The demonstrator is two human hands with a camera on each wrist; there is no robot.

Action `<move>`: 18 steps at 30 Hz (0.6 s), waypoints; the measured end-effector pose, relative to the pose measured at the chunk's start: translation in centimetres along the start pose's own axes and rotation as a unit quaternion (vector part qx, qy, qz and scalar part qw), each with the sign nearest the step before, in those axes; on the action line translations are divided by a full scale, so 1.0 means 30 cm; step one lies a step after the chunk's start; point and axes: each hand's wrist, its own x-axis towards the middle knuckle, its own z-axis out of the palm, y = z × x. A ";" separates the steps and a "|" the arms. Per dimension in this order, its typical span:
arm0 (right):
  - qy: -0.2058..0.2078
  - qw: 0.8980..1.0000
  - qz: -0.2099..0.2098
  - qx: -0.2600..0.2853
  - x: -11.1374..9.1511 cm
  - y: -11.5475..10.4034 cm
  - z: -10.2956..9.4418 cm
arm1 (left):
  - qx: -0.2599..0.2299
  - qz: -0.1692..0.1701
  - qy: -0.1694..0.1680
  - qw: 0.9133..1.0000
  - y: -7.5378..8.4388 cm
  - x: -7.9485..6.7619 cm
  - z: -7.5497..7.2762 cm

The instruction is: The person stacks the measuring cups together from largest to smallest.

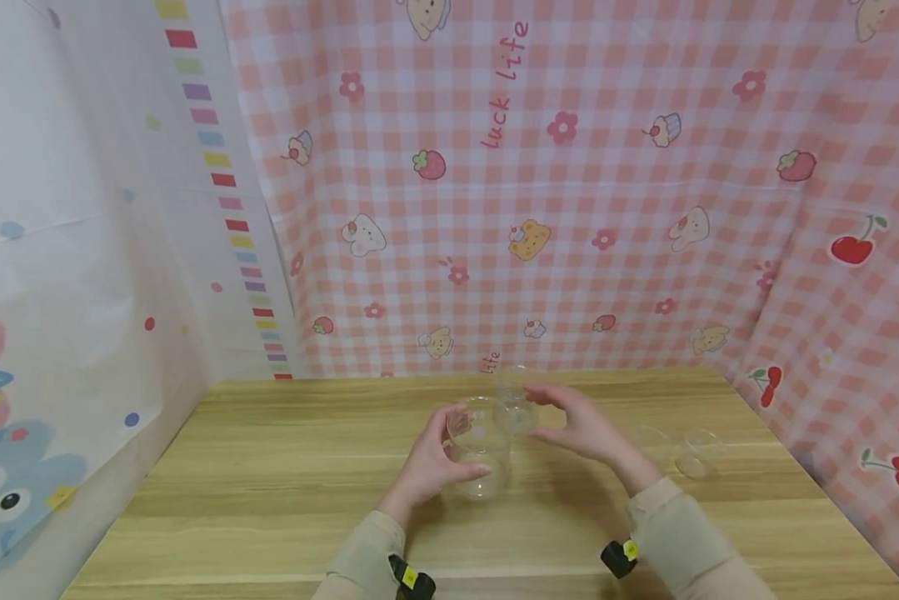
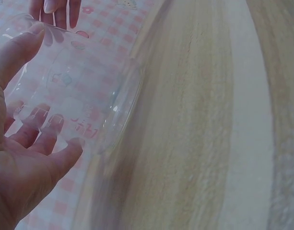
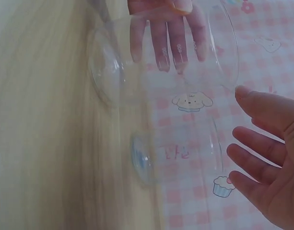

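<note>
A large clear beaker (image 1: 486,467) stands at the middle of the table, its rim up. My left hand (image 1: 430,465) grips it from the left, thumb on the near side and fingers behind the glass. In the right wrist view, white graduation marks show on this beaker (image 3: 123,79). Just behind it is a second, smaller clear beaker (image 1: 518,410). Beside both, on the right, my right hand (image 1: 586,427) has its thumb and fingers spread apart. Its thumb tip (image 3: 243,93) lies right at the large beaker's rim in the right wrist view, with nothing in the palm.
More clear glassware (image 1: 695,465) stands at the right on the wooden table (image 1: 284,483), beyond my right forearm. A pink checked cloth (image 1: 479,192) hangs along the table's back edge. White printed cloth (image 1: 82,208) covers the left side.
</note>
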 end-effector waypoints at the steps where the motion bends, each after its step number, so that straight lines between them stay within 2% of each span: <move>1: 0.000 1.000 -0.002 -0.007 0.004 0.000 -0.006 | 0.001 -0.001 0.000 1.000 -0.001 0.001 0.000; 11: -0.018 0.998 -0.014 -0.058 0.052 0.023 -0.050 | 0.010 -0.001 -0.003 1.000 -0.008 0.002 -0.002; 18: -0.034 0.995 -0.038 -0.084 0.093 0.041 -0.066 | 0.007 -0.001 -0.006 1.000 -0.008 0.004 -0.002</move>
